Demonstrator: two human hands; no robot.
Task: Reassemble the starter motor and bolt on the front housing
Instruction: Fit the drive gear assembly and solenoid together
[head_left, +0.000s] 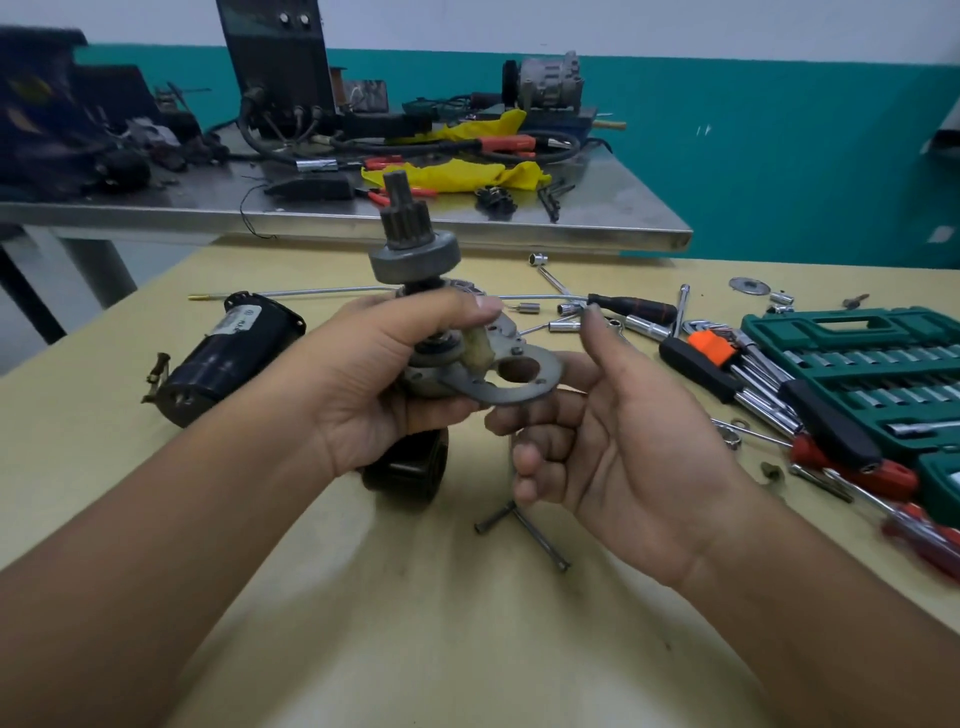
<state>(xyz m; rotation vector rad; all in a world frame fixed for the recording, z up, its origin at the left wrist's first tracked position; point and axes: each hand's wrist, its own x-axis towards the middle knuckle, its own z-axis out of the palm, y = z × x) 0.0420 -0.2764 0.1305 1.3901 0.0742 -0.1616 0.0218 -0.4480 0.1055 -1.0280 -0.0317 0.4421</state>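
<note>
My left hand (379, 384) grips the starter motor's drive assembly upright above the tan table. Its pinion gear and clutch (413, 244) stick up over my thumb. A grey metal plate (519, 387) with a round hole juts out to the right at the base, with a yellowish fork lever (480, 348) beside it. My right hand (613, 415) holds the plate's edge from below with its curled fingers, thumb raised. The black motor body (228, 358) lies on the table to the left. A black cylindrical part (410, 467) stands under my left hand. Two long bolts (524, 525) lie crossed in front.
A green socket set case (872, 364) lies open at the right, with ratchets, sockets and red-handled screwdrivers (852, 462) scattered around it. A thin rod (311, 293) lies behind my hands. A steel bench (363, 208) behind carries cables, yellow cloth and equipment.
</note>
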